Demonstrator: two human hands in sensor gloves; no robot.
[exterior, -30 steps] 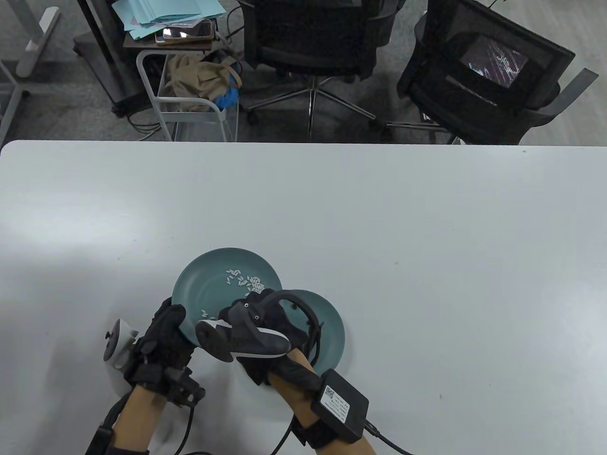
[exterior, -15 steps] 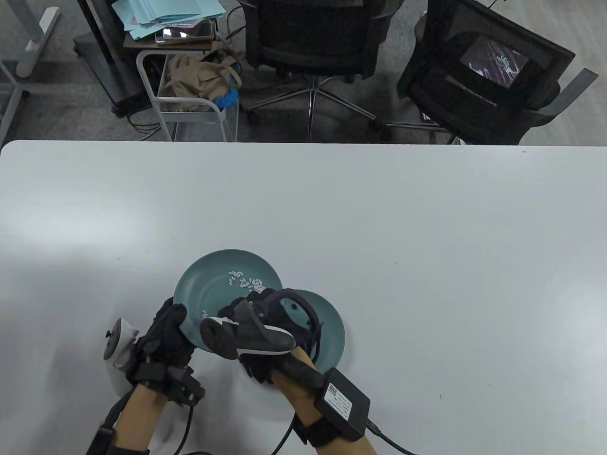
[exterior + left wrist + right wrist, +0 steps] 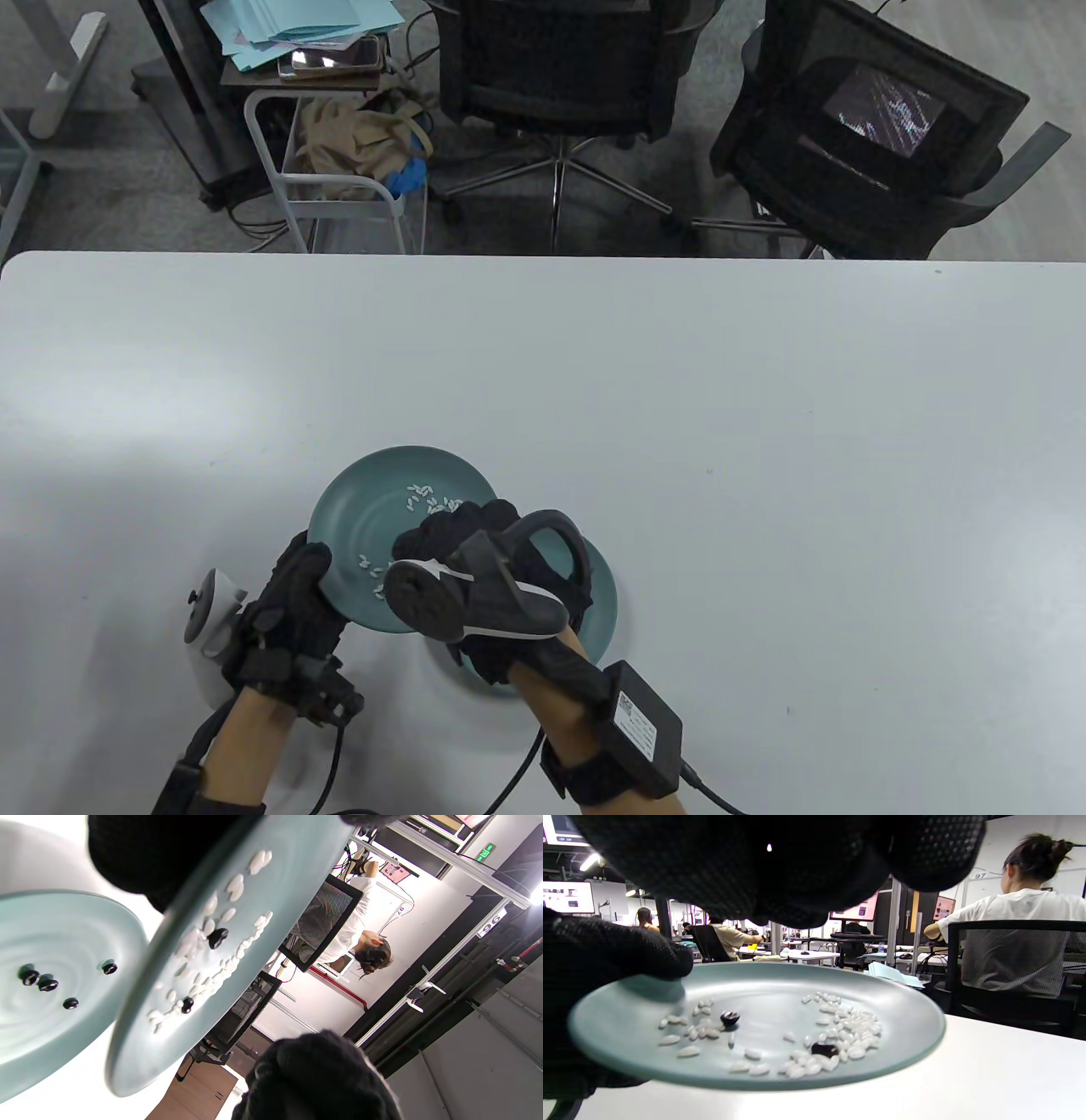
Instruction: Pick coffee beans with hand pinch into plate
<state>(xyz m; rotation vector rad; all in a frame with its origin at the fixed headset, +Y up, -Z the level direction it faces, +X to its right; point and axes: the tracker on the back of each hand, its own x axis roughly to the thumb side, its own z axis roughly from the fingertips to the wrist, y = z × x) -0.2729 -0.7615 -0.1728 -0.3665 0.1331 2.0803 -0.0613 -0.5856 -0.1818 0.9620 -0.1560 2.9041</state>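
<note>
My left hand [image 3: 312, 570] grips the near-left rim of a teal plate [image 3: 373, 518] and holds it tilted above the table. The plate carries several white grains [image 3: 848, 1027] and two dark coffee beans [image 3: 729, 1017], also seen in the left wrist view [image 3: 218, 938]. A second teal plate [image 3: 601, 594] lies on the table, partly under the first, with several coffee beans [image 3: 47, 984] on it. My right hand [image 3: 454, 528] hovers over the held plate's near-right part, fingers [image 3: 780, 866] bunched above the grains. Whether they pinch a bean is hidden.
The white table [image 3: 764, 424] stretches far and right of the plates. Two black office chairs [image 3: 560, 68] and a small cart [image 3: 348, 161] stand beyond its far edge. The right wrist's black box [image 3: 640, 722] and cable trail near the front edge.
My right hand has shifted right and forward, now covering more of the lower plate and the held plate's near-right rim. The left hand and its plate have barely moved.
</note>
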